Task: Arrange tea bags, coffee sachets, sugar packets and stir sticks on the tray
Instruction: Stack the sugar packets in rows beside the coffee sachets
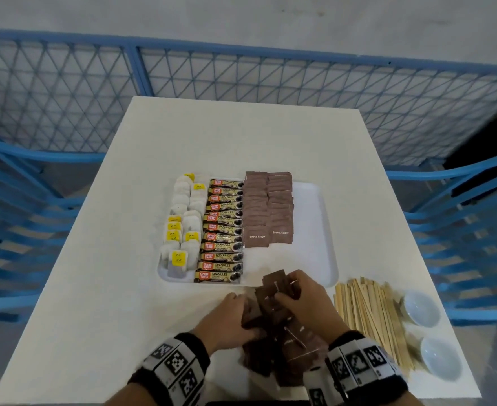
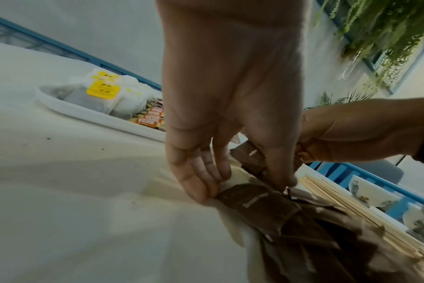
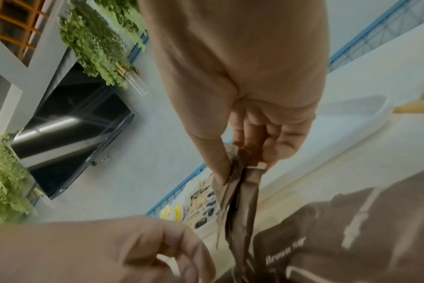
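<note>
A white tray (image 1: 314, 200) holds tea bags (image 1: 182, 227) in its left rows, coffee sachets (image 1: 223, 230) in a middle column and brown sugar packets (image 1: 267, 209) in two columns. In front of the tray lies a loose pile of sugar packets (image 1: 270, 356). My right hand (image 1: 297, 294) pinches several sugar packets (image 3: 242, 201) upright between thumb and fingers above the pile. My left hand (image 2: 247, 189) reaches down beside it and pinches one packet (image 2: 254, 203) on top of the pile. Wooden stir sticks (image 1: 367, 315) lie in a heap to the right of the hands.
Two small white bowls (image 1: 421, 309) (image 1: 440, 358) stand at the table's near right corner beside the sticks. The right third of the tray is bare. Blue mesh railing (image 1: 241, 71) and blue chairs surround the white table (image 1: 95, 288).
</note>
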A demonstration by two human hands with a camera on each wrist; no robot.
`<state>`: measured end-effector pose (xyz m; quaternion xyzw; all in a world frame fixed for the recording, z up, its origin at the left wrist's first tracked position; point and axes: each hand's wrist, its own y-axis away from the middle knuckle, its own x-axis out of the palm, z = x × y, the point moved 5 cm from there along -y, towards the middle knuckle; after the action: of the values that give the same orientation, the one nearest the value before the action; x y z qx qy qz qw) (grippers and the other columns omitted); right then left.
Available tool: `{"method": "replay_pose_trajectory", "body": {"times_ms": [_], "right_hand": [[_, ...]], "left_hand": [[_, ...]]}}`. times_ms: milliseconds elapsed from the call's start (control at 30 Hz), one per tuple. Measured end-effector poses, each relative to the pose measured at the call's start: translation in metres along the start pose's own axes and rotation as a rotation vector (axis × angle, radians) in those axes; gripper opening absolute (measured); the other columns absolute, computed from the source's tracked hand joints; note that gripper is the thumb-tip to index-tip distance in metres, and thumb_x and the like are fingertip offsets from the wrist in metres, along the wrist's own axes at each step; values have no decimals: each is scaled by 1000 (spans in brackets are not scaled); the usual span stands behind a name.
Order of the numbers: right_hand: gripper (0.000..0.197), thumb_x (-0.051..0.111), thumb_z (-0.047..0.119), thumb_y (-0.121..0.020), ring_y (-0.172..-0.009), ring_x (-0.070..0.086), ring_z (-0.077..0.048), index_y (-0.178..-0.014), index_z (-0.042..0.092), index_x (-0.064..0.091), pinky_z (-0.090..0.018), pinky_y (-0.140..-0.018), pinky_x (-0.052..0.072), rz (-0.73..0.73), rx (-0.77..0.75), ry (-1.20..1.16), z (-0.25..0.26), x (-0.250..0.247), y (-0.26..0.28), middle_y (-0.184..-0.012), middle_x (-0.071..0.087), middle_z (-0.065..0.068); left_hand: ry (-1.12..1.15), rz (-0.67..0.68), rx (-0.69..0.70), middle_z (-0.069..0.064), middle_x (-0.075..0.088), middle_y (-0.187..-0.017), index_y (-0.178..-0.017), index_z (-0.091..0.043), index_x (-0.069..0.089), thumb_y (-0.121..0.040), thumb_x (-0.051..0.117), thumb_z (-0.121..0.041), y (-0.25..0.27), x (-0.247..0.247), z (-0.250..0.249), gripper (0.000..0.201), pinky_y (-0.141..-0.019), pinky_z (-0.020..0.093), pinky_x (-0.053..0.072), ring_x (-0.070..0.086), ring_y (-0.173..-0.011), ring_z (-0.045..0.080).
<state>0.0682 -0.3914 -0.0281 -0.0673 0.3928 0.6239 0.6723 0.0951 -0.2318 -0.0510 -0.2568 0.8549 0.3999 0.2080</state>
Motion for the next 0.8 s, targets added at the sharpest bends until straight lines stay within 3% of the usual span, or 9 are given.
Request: {"method": "replay_pose_trajectory", "body": {"times_ms": [100,167,233,333,400,533,633,733,800], "right_hand": [[29,64,19,-86,-87,59,-9,-110,22,47,-9,-67,44,3,12,-124,-6,-12,5,-95,61,7],[30,62,17,-87,-94,61,-11,-115,19,50,-21,-80,52,12,22,-187,-12,-19,7,-101,63,5],[29,60,17,-89,-98,62,-16,-116,16,53,-36,-90,53,38,33,-214,-21,-23,9,-106,63,3],[26,58,15,-90,-99,64,-20,-115,17,56,-44,-88,54,69,49,-304,-34,-28,13,-110,63,-1],[24,57,11,-90,-99,65,-22,-114,16,57,-44,-85,55,83,57,-376,-39,-32,16,-112,63,-5],[24,57,6,-90,-96,67,-25,-111,16,61,-46,-84,56,130,38,-459,-41,-37,19,-108,64,-7],[25,59,7,-88,-97,66,-24,-110,20,63,-47,-86,54,169,-9,-453,-33,-38,18,-105,66,-4],[29,59,5,-88,-98,66,-23,-113,18,63,-44,-88,54,233,-85,-474,-11,-37,19,-106,68,-5],[29,58,2,-88,-95,67,-21,-113,16,62,-35,-79,56,294,-134,-517,8,-36,20,-102,70,-3]], "left_hand": [[-110,30,-53,3,42,-118,-124,-13,41,-67,78,-44,2,14,-8,74,-82,25,41,47,-102,16],[-208,14,-70,7,41,-123,-126,-10,37,-66,81,-40,3,23,-14,79,-84,30,43,50,-108,23],[-216,-10,-92,9,42,-123,-124,-8,39,-68,80,-38,2,25,-15,76,-85,32,43,50,-110,26],[-155,-60,-121,9,50,-117,-115,-9,48,-70,77,-39,4,20,-9,61,-87,33,43,51,-107,26],[-117,-98,-112,5,52,-107,-109,-10,53,-73,75,-37,8,15,-6,50,-83,29,44,53,-103,24],[70,-182,-67,-4,56,-89,-90,-17,54,-76,73,-24,18,6,0,24,-61,15,36,54,-86,14],[205,-287,-60,-9,51,-70,-70,-22,44,-74,74,-15,27,-1,8,31,-53,12,31,48,-67,9],[440,-327,-64,0,53,-68,-71,-8,47,-71,76,-8,36,-9,16,29,-57,16,35,47,-65,12],[664,-322,-47,9,55,-79,-82,5,49,-69,78,-6,41,-14,20,34,-66,22,42,53,-74,15]]}}
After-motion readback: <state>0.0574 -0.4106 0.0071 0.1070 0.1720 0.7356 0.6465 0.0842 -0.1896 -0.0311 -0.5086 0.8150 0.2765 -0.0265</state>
